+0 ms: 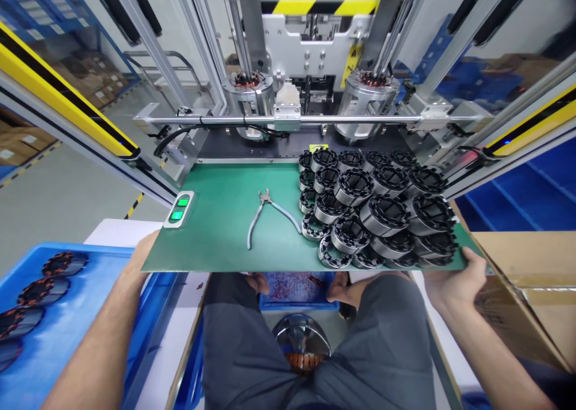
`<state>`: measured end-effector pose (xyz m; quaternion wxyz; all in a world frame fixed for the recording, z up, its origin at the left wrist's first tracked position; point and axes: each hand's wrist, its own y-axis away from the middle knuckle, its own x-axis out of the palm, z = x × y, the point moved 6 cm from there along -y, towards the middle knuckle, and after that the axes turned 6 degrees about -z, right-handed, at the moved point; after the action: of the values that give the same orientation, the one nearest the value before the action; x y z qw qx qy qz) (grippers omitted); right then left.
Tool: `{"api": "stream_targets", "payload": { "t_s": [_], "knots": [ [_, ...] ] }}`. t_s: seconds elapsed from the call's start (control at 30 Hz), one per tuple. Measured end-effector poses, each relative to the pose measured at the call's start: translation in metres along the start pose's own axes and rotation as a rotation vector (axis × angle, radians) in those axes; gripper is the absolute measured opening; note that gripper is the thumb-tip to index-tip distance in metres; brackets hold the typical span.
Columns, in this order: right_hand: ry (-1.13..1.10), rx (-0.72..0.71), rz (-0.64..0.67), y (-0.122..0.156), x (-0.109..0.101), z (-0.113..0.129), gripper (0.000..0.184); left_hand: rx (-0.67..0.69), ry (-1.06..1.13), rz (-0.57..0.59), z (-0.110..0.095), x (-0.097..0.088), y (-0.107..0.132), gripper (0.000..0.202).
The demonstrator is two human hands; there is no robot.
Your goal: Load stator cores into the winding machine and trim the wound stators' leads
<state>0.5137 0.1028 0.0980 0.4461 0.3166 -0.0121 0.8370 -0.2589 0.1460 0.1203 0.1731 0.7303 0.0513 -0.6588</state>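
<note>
My left hand [144,255] is at the left edge of the green worktop [216,218], its fingers hidden behind the edge. At the front right corner, my right hand [459,281] grips the worktop's edge, thumb showing at the rim and the other fingers out of sight below. Diagonal cutters [265,200] with grey-blue handles lie spread apart on the green surface, touched by neither hand. To their right, several metal stator cores [353,186] with black slotted ends stand in stacked rows, nearest my right hand.
Green-lit buttons [180,209] sit at the worktop's left. Behind stands a machine with two metal fixtures [254,101] and a crossbar [351,120]. A blue tray [85,332] with copper-wound stators is at left, a cardboard box [531,260] at right, a blue bin [294,305] below.
</note>
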Motion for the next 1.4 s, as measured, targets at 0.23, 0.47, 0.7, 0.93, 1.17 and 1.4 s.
{"api": "stream_targets", "payload": {
  "t_s": [0.23, 0.47, 0.7, 0.93, 1.17, 1.4],
  "knots": [
    [0.012, 0.011, -0.039, 0.004, 0.002, 0.001, 0.019, 0.006, -0.005, 0.02, 0.003, 0.004, -0.002, 0.067],
    [0.043, 0.029, -0.048, 0.004, 0.001, 0.0, 0.018, -0.02, -0.027, 0.043, 0.002, 0.002, -0.002, 0.056],
    [0.039, 0.023, -0.056, 0.006, 0.003, 0.001, 0.017, -0.045, -0.059, 0.071, -0.005, -0.001, 0.001, 0.048],
    [0.021, 0.034, -0.039, 0.009, 0.005, 0.002, 0.021, -0.059, -0.073, 0.041, -0.008, -0.004, 0.005, 0.044],
    [0.016, 0.012, -0.044, 0.007, 0.004, 0.002, 0.023, -0.076, -0.074, 0.052, -0.004, -0.003, 0.002, 0.049],
    [0.02, -0.012, -0.033, 0.005, 0.003, 0.001, 0.019, -0.077, -0.057, 0.062, 0.01, 0.008, -0.006, 0.052]
  ]
}}
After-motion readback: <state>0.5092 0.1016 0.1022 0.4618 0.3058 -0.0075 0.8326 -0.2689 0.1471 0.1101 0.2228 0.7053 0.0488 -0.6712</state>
